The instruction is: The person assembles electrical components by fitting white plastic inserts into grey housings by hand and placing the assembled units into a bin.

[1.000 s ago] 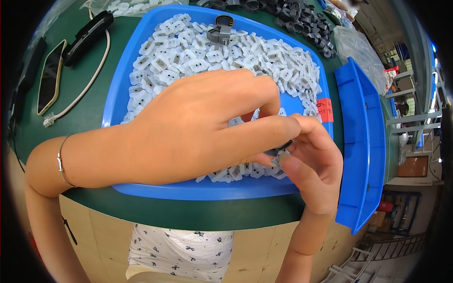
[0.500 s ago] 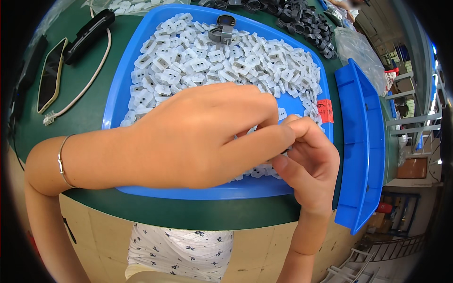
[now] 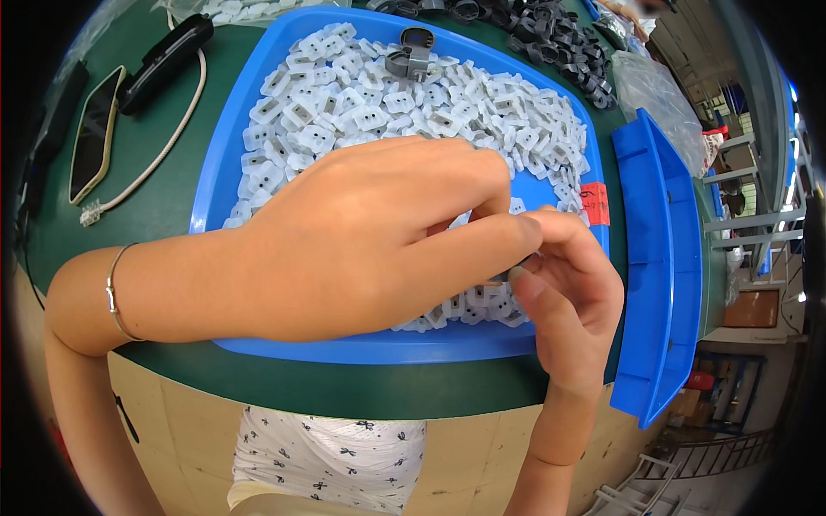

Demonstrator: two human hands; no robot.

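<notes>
My left hand (image 3: 370, 236) reaches across a blue tray (image 3: 422, 351), back of the hand up, its fingers bent into a pinch. At its fingertips my right hand (image 3: 572, 288) is closed, thumb against fingers. Between the two hands a small dark piece (image 3: 514, 274) shows in part; the fingers hide the rest of it. Under and beyond the hands, the tray holds a heap of translucent white plastic pieces (image 3: 379, 116) with small dark holes. On top of the far part of the heap sits a dark grey curved clip-like part (image 3: 410, 58).
Right of the tray stands a long blue divided bin (image 3: 658, 267). Behind lie many dark curved parts (image 3: 564, 52) and a clear plastic bag (image 3: 658, 103). At left are a phone (image 3: 96, 133), a black device (image 3: 168, 60) and a pale cable (image 3: 163, 163) on the green table (image 3: 361, 391).
Both hands have shifted slightly, the right hand a little to the right. More of the small dark piece and of the white pieces below the fingers now shows.
</notes>
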